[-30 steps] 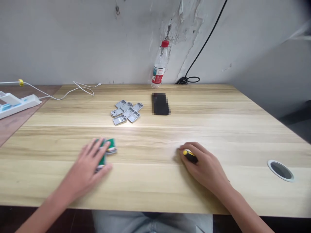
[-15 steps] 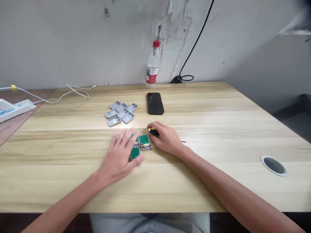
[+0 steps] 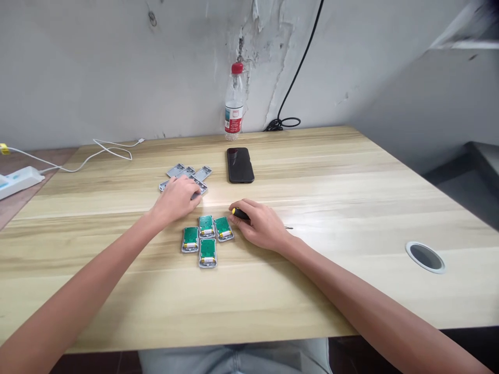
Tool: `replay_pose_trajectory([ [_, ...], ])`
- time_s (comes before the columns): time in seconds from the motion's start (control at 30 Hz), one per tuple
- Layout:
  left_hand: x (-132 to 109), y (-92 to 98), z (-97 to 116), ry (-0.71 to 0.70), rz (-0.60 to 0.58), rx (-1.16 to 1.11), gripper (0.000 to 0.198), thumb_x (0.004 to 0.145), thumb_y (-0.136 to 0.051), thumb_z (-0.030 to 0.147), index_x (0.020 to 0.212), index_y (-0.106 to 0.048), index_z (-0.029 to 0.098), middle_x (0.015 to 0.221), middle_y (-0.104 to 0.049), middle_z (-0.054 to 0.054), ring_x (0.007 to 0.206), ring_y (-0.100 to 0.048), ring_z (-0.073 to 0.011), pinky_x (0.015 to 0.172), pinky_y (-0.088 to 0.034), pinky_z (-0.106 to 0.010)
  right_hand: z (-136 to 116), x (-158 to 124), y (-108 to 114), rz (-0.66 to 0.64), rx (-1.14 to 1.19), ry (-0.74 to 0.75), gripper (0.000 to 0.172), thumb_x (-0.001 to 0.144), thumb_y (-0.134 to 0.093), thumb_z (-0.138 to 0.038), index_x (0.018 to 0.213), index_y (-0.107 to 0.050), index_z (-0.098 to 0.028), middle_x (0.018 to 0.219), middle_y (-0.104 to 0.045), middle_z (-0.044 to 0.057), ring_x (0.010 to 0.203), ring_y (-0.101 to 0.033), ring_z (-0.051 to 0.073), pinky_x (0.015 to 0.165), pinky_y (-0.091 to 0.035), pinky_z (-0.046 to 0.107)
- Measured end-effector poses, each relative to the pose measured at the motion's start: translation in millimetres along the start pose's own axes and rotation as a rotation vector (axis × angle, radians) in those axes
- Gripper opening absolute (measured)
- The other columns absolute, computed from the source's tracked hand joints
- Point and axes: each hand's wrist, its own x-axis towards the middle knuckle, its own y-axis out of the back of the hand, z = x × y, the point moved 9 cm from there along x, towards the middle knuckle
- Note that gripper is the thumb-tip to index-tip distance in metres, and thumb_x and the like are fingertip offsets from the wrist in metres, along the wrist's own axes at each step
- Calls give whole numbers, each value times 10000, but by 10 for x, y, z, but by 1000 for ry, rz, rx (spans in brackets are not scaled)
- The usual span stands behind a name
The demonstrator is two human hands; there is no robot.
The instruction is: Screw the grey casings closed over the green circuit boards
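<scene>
My left hand reaches over the small pile of grey plastic covers. Its fingers curve down onto them with the thumb apart, and some covers are hidden below it. My right hand is wrapped round a screwdriver with a black and yellow handle; the metal tip shows past the wrist side. Between my hands and nearer to me lie several open grey cases, each with a green circuit board and a small battery. The rightmost case is close beside my right fingers.
A black phone lies behind my hands, and a clear bottle with a red cap stands against the wall. A white cable runs from a power strip at left. A round grommet is set into the table at right.
My left hand has moved away from the green circuit boards, up and left to the grey covers, uncovering the cases. My right hand still holds the screwdriver. The view has shifted slightly.
</scene>
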Motion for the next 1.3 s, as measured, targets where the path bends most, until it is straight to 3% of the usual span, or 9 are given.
replay_pose_trajectory([
  [0.27,-204,57,252,-74,80,26,277,953,-395,215,936,-662,146,1006,-719,-137,1029,-624,-299,929,-444,-458,41,2,73,31,54,-24,184,982,-524,-295,1081,-635,-188,1063,-715,82,845,-633,225,701,-404,318],
  [0.47,-222,77,265,-31,1,-125,288,966,-350,264,978,-620,165,888,-704,-90,843,-629,-258,828,-463,-416,19,-3,51,0,57,-3,188,983,-523,-277,1100,-635,-182,1076,-715,83,844,-631,216,696,-396,308],
  [0.73,-162,44,-26,115,9,-392,224,935,-405,290,938,-601,181,785,-635,-33,689,-541,-185,683,-417,-314,-16,-13,63,-17,31,16,197,985,-510,-264,1123,-630,-190,1102,-714,91,846,-642,215,666,-377,300],
  [0.83,-176,61,-141,164,73,-476,225,928,-410,291,950,-606,183,778,-620,-23,674,-513,-170,649,-395,-295,-101,-46,106,-12,72,8,215,974,-514,-284,1129,-622,-181,941,-733,72,745,-629,198,634,-362,295],
  [0.93,-254,127,-173,212,152,-581,264,948,-400,324,1005,-616,182,859,-639,-37,727,-531,-174,685,-423,-305,-230,-100,93,-42,92,-12,363,924,-607,-459,1159,-609,-182,777,-707,30,681,-614,196,599,-338,289],
  [1.0,-324,135,-147,258,161,-692,297,961,-392,353,1030,-623,179,947,-655,-56,799,-562,-186,723,-450,-316,-287,-131,53,-63,44,-32,466,852,-679,-549,1135,-610,-185,854,-718,44,738,-633,215,593,-326,287],
  [1.07,-386,94,-80,298,124,-815,336,971,-401,400,1059,-631,171,1010,-652,-74,874,-586,-197,762,-477,-327,-299,-148,-5,-87,-6,-52,444,835,-695,-541,1083,-617,-181,969,-719,70,797,-647,231,588,-321,288],
  [1.2,-443,-29,154,257,-1,-961,380,892,-593,419,1183,-613,175,1152,-608,-95,903,-601,-192,775,-520,-336,-241,-140,-63,-102,-26,-46,270,864,-621,-341,1085,-633,-187,1029,-697,73,801,-647,217,607,-357,290],
  [1.3,-454,-81,286,196,-32,-959,470,811,-695,340,1250,-605,197,1202,-569,-98,905,-604,-193,736,-539,-326,-189,-108,-40,-105,-24,-9,325,804,-611,-234,1126,-641,-199,1075,-693,72,840,-650,224,648,-400,297],
])
